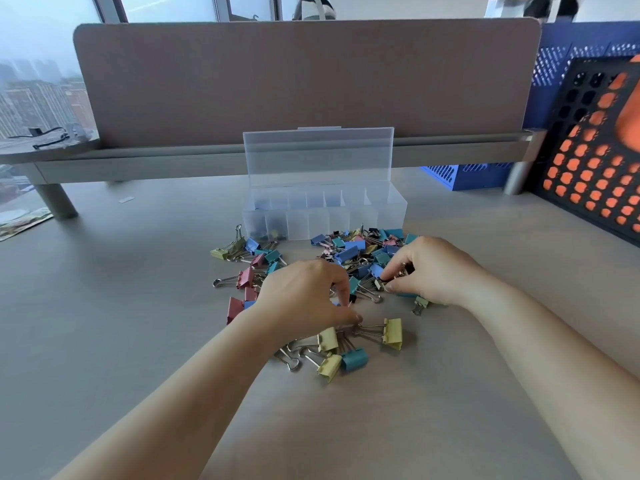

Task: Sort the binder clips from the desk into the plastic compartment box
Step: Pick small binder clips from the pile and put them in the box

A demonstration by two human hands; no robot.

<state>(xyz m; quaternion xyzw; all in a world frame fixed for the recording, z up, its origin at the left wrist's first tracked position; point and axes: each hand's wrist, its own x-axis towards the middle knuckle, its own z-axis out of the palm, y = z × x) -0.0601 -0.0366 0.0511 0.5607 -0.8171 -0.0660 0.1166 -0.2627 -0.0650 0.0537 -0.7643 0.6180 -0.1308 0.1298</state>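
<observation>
Seen from the head camera I was monitoring remotely, a grey desk (138, 306) carried a loose heap of binder clips (356, 252) in blue, teal, pink, red and yellow, lying just in front of a clear plastic box (388, 209). The box's lid (318, 154) stood open and upright against a brown partition (304, 81). A blue crate (467, 174) and a black perforated crate (588, 161) with orange showing through its holes stood at the right. A dark cable (48, 136) lay on a shelf at the far left, and a small paper slip (125, 199) lay on the desk.

The box's two front-left compartments held a few dark clips and a yellowish one.

The right hand (433, 271) pinched a small clip (380, 284) between thumb and forefinger at the heap's near edge. The left hand (304, 296) reached down with curled fingers beside a yellow clip (393, 333); I could not tell whether it held anything. The hands were near each other but apart.
</observation>
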